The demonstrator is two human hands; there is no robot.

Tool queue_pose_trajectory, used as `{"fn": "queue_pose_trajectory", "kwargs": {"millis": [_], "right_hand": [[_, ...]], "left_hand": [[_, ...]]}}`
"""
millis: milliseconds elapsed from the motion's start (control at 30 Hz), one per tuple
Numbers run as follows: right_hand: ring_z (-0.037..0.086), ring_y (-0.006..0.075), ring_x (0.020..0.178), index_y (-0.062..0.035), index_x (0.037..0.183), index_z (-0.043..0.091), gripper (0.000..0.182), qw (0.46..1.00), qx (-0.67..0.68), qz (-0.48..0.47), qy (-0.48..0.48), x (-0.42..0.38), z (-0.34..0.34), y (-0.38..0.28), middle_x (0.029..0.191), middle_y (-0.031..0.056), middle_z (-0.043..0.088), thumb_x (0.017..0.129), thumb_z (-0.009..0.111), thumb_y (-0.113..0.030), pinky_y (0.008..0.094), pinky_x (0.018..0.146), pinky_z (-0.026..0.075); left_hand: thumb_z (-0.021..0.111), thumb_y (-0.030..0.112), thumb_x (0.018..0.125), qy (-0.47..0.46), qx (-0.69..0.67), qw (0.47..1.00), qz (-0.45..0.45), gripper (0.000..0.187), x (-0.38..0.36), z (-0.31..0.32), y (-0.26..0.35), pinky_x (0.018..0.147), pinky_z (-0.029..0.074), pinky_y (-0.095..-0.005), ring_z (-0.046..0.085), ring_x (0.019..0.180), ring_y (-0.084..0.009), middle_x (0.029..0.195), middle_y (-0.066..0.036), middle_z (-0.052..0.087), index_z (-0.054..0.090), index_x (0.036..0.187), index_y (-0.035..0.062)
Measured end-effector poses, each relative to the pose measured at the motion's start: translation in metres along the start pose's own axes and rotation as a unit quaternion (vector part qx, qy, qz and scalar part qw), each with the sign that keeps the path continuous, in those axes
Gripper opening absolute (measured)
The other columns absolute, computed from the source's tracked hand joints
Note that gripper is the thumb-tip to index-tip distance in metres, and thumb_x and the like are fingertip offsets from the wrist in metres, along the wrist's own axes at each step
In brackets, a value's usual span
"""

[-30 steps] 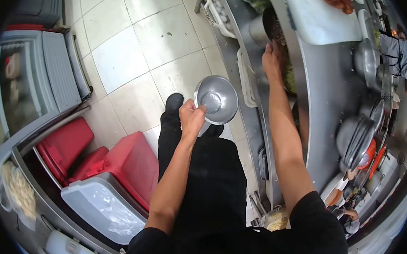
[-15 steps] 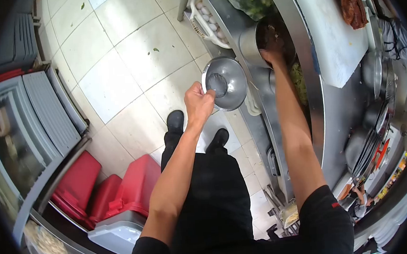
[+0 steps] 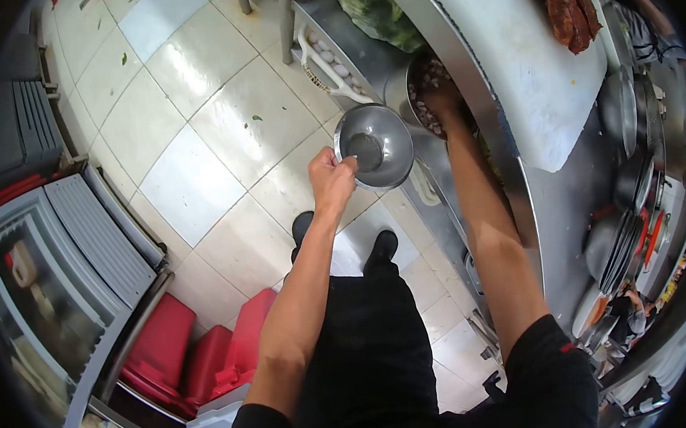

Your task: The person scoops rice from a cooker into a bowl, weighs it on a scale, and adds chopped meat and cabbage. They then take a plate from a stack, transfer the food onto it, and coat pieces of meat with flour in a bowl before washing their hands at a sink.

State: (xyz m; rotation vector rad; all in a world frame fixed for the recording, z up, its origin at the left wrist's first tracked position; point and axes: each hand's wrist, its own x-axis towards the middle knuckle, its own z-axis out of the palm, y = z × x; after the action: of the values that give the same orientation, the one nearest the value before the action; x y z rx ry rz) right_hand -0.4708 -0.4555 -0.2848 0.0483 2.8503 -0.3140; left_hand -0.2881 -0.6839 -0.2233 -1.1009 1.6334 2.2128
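My left hand is closed on the near-left rim of a steel mixing bowl, thumb over the edge. The bowl looks bare inside and is held out over the floor, close by the steel shelf. Under the counter, my right hand reaches down into a deep metal pot. Small reddish-brown and pale chunks lie in that pot around the hand. Its fingers are hidden among the chunks and in shadow.
Bagged leafy greens and a white basket of eggs sit beyond the pot. Roasted meat lies on a white cutting board on the counter. Stacked pans stand right; red bins and a glass-topped freezer are left.
The view has shifted, and more of the chunks in the pot now show. My right hand stays in the pot. The bowl remains in my left hand, tilted slightly more upward.
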Motion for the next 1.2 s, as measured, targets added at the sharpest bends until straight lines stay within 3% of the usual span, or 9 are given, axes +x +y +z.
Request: {"fn": "queue_pose_trajectory", "kwargs": {"millis": [200, 367, 433, 467, 600, 667, 800, 1033, 1200], "right_hand": [[0.052, 0.0245, 0.096, -0.0086, 0.111, 0.051, 0.042, 0.948, 0.302, 0.029, 0.097, -0.032, -0.033, -0.001, 0.106, 0.0109, 0.052, 0.072, 0.062, -0.020, 0.0323, 0.081, 0.043], [0.055, 0.0199, 0.083, -0.0083, 0.102, 0.054, 0.033, 0.833, 0.552, 0.023, 0.005, -0.106, -0.070, -0.067, 0.093, 0.0080, 0.055, 0.071, 0.065, -0.012, 0.0289, 0.072, 0.045], [0.057, 0.0181, 0.078, -0.0082, 0.098, 0.055, 0.030, 0.864, 0.498, -0.029, -0.068, -0.138, -0.066, -0.098, 0.088, 0.0068, 0.056, 0.070, 0.067, -0.009, 0.0275, 0.069, 0.046], [0.057, 0.0251, 0.089, -0.0052, 0.108, 0.056, 0.036, 0.938, 0.339, -0.077, -0.010, -0.151, -0.061, -0.113, 0.098, 0.0110, 0.058, 0.074, 0.067, -0.010, 0.0308, 0.078, 0.045], [0.057, 0.0241, 0.089, -0.0080, 0.107, 0.057, 0.036, 0.946, 0.291, -0.137, 0.032, -0.173, -0.063, -0.131, 0.098, 0.0111, 0.059, 0.073, 0.065, -0.005, 0.0307, 0.079, 0.044], [0.057, 0.0155, 0.083, -0.0045, 0.103, 0.059, 0.029, 0.927, 0.370, -0.064, 0.006, -0.163, -0.060, -0.111, 0.091, 0.0065, 0.061, 0.074, 0.063, -0.003, 0.0262, 0.076, 0.044], [0.056, 0.0184, 0.091, -0.0072, 0.104, 0.058, 0.024, 0.968, 0.225, 0.050, 0.096, -0.105, -0.057, -0.069, 0.094, 0.0072, 0.061, 0.081, 0.057, -0.012, 0.0302, 0.083, 0.042], [0.057, 0.0212, 0.090, -0.0069, 0.103, 0.059, 0.026, 0.990, 0.096, -0.014, 0.107, -0.042, -0.033, -0.046, 0.093, 0.0088, 0.062, 0.078, 0.059, -0.014, 0.0321, 0.081, 0.044], [0.058, 0.0231, 0.090, -0.0068, 0.102, 0.059, 0.027, 0.978, 0.162, -0.010, 0.132, -0.056, -0.051, -0.037, 0.093, 0.0098, 0.062, 0.076, 0.060, -0.014, 0.0334, 0.079, 0.045]], "left_hand": [[0.055, -0.001, 0.064, -0.010, -0.015, 1.000, -0.003, 0.023, 0.011, -0.004, -0.003, 0.033, 0.034, -0.0256, 0.040, 0.039, -0.0105, 0.051, -0.002, 0.042, 0.036, 0.055, 0.0074], [0.054, -0.001, 0.065, -0.018, -0.008, 1.000, 0.001, 0.025, 0.012, -0.006, 0.000, 0.033, 0.032, -0.0254, 0.041, 0.039, -0.0103, 0.050, -0.003, 0.042, 0.034, 0.054, 0.0068], [0.053, -0.003, 0.064, -0.031, 0.000, 0.999, -0.011, 0.010, 0.011, -0.011, -0.004, 0.038, 0.037, -0.0233, 0.044, 0.044, -0.0095, 0.056, -0.003, 0.051, 0.047, 0.061, 0.0049], [0.053, -0.003, 0.064, -0.034, 0.000, 0.999, -0.011, 0.010, 0.008, -0.011, -0.002, 0.038, 0.037, -0.0233, 0.044, 0.044, -0.0095, 0.056, -0.003, 0.051, 0.047, 0.061, 0.0049], [0.052, -0.004, 0.066, -0.050, -0.055, 0.997, 0.033, 0.009, 0.003, -0.021, 0.000, 0.038, 0.036, -0.0228, 0.042, 0.044, -0.0084, 0.057, -0.001, 0.050, 0.049, 0.063, 0.0035], [0.052, -0.005, 0.066, -0.048, -0.050, 0.995, 0.068, 0.008, 0.001, -0.025, -0.002, 0.042, 0.036, -0.0222, 0.044, 0.047, -0.0078, 0.060, -0.001, 0.053, 0.053, 0.066, 0.0029], [0.049, -0.007, 0.062, -0.061, -0.080, 0.993, 0.059, 0.017, -0.002, -0.029, 0.001, 0.049, 0.039, -0.0206, 0.049, 0.053, -0.0079, 0.068, -0.003, 0.058, 0.056, 0.075, 0.0008], [0.052, -0.004, 0.064, -0.068, -0.067, 0.995, 0.032, 0.012, -0.001, -0.028, 0.000, 0.042, 0.034, -0.0210, 0.045, 0.047, -0.0064, 0.062, -0.001, 0.055, 0.055, 0.073, 0.0028], [0.050, -0.005, 0.063, -0.049, -0.064, 0.996, 0.033, 0.014, -0.009, -0.021, -0.001, 0.041, 0.034, -0.0207, 0.045, 0.047, -0.0071, 0.062, -0.002, 0.055, 0.055, 0.073, 0.0027]]}}
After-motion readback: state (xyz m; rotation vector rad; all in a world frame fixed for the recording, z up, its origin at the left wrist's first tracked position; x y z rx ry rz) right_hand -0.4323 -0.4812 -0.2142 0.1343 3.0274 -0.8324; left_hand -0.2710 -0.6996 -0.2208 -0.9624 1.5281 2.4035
